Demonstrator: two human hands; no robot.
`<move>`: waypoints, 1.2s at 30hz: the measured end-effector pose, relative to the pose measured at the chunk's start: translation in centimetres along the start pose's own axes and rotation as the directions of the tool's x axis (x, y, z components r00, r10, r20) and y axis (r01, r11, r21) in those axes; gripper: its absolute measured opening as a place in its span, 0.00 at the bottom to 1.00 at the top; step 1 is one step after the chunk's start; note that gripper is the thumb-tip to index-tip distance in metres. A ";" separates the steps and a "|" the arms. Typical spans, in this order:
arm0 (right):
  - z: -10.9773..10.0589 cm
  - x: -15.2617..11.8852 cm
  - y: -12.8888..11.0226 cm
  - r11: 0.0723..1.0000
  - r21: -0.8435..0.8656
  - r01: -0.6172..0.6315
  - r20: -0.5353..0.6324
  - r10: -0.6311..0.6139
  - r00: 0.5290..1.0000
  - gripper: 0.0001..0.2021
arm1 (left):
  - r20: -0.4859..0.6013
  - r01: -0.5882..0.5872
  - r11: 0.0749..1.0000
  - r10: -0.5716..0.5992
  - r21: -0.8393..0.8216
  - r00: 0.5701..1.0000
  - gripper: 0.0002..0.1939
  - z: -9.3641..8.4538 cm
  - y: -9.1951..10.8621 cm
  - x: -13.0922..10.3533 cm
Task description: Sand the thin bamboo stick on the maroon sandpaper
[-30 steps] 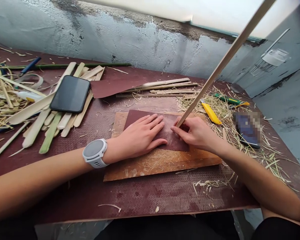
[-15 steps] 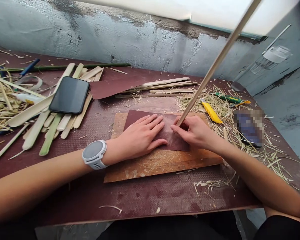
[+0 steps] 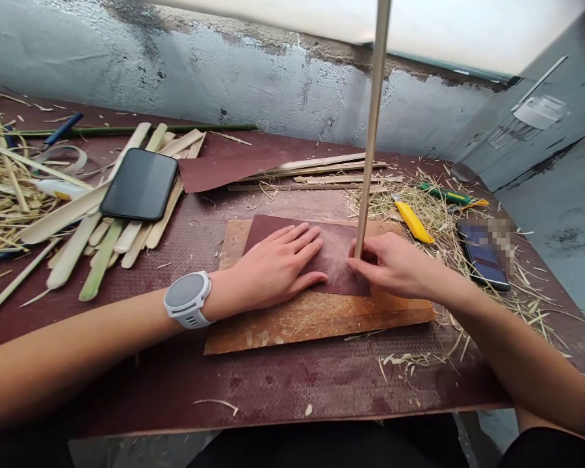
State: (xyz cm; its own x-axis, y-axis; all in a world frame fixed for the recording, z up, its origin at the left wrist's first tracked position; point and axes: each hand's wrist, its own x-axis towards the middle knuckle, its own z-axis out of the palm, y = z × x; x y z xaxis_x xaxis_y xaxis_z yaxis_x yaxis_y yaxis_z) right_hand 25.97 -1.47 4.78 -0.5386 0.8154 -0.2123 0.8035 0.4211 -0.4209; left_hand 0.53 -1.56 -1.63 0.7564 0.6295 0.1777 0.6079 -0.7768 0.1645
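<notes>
My left hand point(image 3: 285, 263) lies flat with fingers stretched out on a dark red sheet of sandpaper point(image 3: 338, 260), a watch point(image 3: 188, 296) on its wrist. The sandpaper rests on a wooden board point(image 3: 283, 322) and carries a pale dusty patch. Between the thumb and fingers of my right hand point(image 3: 387, 260) is a long thin wooden strip point(image 3: 372, 130), held near its lower end. It stands almost upright and runs out of the top of the view. Its lower tip is at the sandpaper's right part; my fingers partly hide the contact.
Flat bamboo strips point(image 3: 73, 253) lie at left under a phone point(image 3: 139, 184). Another sandpaper sheet point(image 3: 224, 170) and thin strips point(image 3: 322, 166) lie behind the board. At right are shavings point(image 3: 448, 240), a yellow cutter point(image 3: 413, 220), a green-handled tool point(image 3: 446, 194) and a second phone point(image 3: 482, 253).
The wooden strip has swung from leaning right to nearly upright. My right hand has shifted slightly right over the sandpaper; my left hand stays flat in place.
</notes>
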 end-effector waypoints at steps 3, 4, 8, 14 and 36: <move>0.5 0.4 -0.1 0.998 0.048 0.028 -0.095 -0.023 0.995 0.12 | 0.004 0.005 1.000 -0.006 0.005 1.000 0.38 0.0 0.0 0.0; 0.8 0.6 0.0 0.997 0.064 0.052 -0.132 -0.043 0.990 0.11 | 0.007 0.006 1.000 -0.006 0.008 1.000 0.38 0.0 0.0 0.0; 1.8 1.4 0.2 0.984 0.092 0.152 -0.274 -0.122 0.954 0.10 | 0.016 0.001 1.000 -0.001 0.017 1.000 0.39 -0.1 0.0 0.1; 2.8 2.4 0.8 0.983 0.122 0.135 -0.425 -0.072 0.903 0.10 | 0.012 0.011 1.000 -0.011 0.005 1.000 0.38 -0.1 0.0 0.0; 0.4 0.5 -0.1 0.882 0.451 -0.136 0.126 0.087 0.988 0.12 | 0.017 -0.002 1.000 0.001 0.021 1.000 0.38 -0.1 0.0 0.0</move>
State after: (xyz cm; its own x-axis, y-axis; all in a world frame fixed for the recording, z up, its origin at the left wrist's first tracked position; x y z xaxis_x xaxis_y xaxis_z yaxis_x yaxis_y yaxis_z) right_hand 25.52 -1.31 4.41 -0.4940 0.7924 -0.3578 0.6672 0.0816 -0.7404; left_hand 0.51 -1.57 -1.49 0.7613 0.6281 0.1612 0.6115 -0.7781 0.1436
